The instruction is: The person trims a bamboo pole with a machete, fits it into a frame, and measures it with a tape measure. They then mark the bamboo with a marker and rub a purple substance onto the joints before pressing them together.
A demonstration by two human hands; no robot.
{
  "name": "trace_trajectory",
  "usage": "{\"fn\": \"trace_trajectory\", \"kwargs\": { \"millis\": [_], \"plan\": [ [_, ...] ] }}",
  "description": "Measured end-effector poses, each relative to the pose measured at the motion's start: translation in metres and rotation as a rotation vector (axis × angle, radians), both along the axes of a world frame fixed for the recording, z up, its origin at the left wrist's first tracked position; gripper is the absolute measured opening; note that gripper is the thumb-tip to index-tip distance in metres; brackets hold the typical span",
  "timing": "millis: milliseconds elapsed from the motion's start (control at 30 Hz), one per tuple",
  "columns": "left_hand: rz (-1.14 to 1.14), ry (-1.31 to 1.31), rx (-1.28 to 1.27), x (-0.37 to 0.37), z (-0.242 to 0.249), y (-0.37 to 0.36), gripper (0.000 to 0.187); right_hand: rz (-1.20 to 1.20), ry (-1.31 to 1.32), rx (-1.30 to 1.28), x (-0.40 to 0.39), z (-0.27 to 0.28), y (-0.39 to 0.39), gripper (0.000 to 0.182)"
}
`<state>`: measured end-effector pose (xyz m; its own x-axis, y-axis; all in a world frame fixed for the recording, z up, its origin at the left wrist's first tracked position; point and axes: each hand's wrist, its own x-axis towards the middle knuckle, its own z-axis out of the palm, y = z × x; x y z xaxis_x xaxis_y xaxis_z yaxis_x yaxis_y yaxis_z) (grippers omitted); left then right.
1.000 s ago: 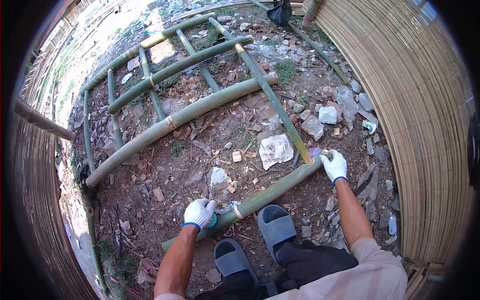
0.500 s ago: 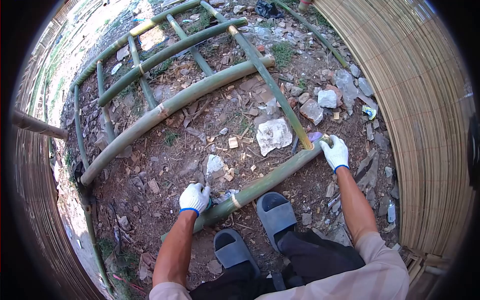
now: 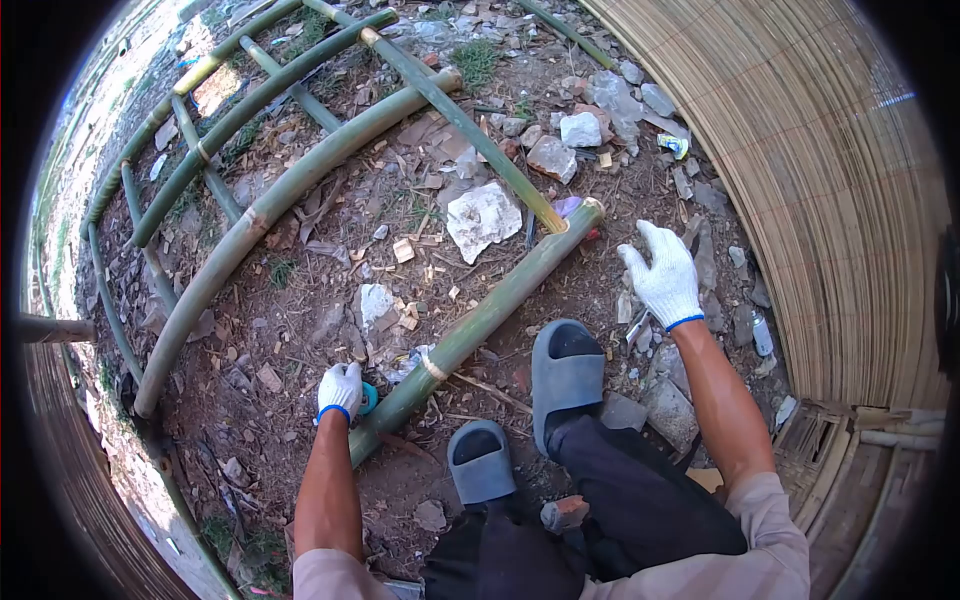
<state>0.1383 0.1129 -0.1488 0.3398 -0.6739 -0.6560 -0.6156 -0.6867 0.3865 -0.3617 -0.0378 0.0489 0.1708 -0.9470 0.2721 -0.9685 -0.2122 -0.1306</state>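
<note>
My left hand (image 3: 340,390), in a white knit glove with a blue cuff, is closed on a teal ring-shaped thing (image 3: 369,398); most of that thing is hidden by the glove. Just right of it lies a thick green bamboo pole (image 3: 495,305) with a pale node band. A thinner bamboo pole (image 3: 480,140) meets the thick pole near its upper end. My right hand (image 3: 662,275), gloved the same way, is held right of that end with fingers apart, touching nothing I can make out.
A bamboo frame (image 3: 260,200) of joined poles lies at the upper left. White stones (image 3: 483,222), wood chips and rubble cover the soil. A bamboo slat screen (image 3: 770,170) stands on the right. My grey sandals (image 3: 568,375) are beside the thick pole.
My right hand has let go of the thick pole's end and moved away to its right. My left hand has moved left, away from the pole, carrying the teal thing. The view has shifted.
</note>
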Motion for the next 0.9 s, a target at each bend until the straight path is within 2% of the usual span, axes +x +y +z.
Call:
{"fn": "trace_trajectory", "kwargs": {
  "millis": [133,167,233,300,467,500,567,633,733,833,900],
  "plan": [
    [-0.022,-0.043,-0.048,0.001,-0.009,0.001,0.050,-0.097,0.118,0.097,-0.011,0.037,0.014,0.049],
    [-0.019,-0.056,-0.027,-0.003,0.002,-0.001,0.050,-0.124,0.148,0.139,-0.009,0.045,0.012,0.049],
    [-0.020,-0.067,-0.045,-0.008,0.019,-0.001,0.051,-0.057,0.197,0.110,-0.009,0.048,0.002,0.050],
    [0.011,-0.076,-0.032,-0.011,0.020,0.000,0.051,-0.044,0.255,0.205,0.006,0.055,-0.015,0.052],
    [-0.003,-0.219,0.040,-0.015,0.027,0.001,0.049,0.155,0.493,0.313,0.037,0.028,-0.086,0.051],
    [-0.021,-0.272,0.079,-0.018,0.033,-0.002,0.048,0.219,0.530,0.313,0.044,0.021,-0.104,0.047],
    [-0.011,-0.441,0.201,-0.028,0.053,-0.013,0.058,0.295,0.551,0.283,0.053,-0.004,-0.146,0.045],
    [0.051,-0.533,0.199,-0.040,0.069,-0.028,0.063,0.332,0.547,0.332,0.063,-0.026,-0.188,0.044],
    [0.093,-0.569,-0.162,-0.052,0.069,-0.062,0.057,0.348,0.489,0.339,0.070,-0.057,-0.247,0.049],
    [0.081,-0.496,-0.379,-0.087,0.089,-0.142,0.054,0.342,0.459,0.368,0.070,-0.072,-0.291,0.053],
    [-0.057,-0.612,-0.468,-0.121,0.107,-0.212,0.052,0.350,0.391,0.425,0.055,-0.100,-0.312,0.062]
  ]
}}
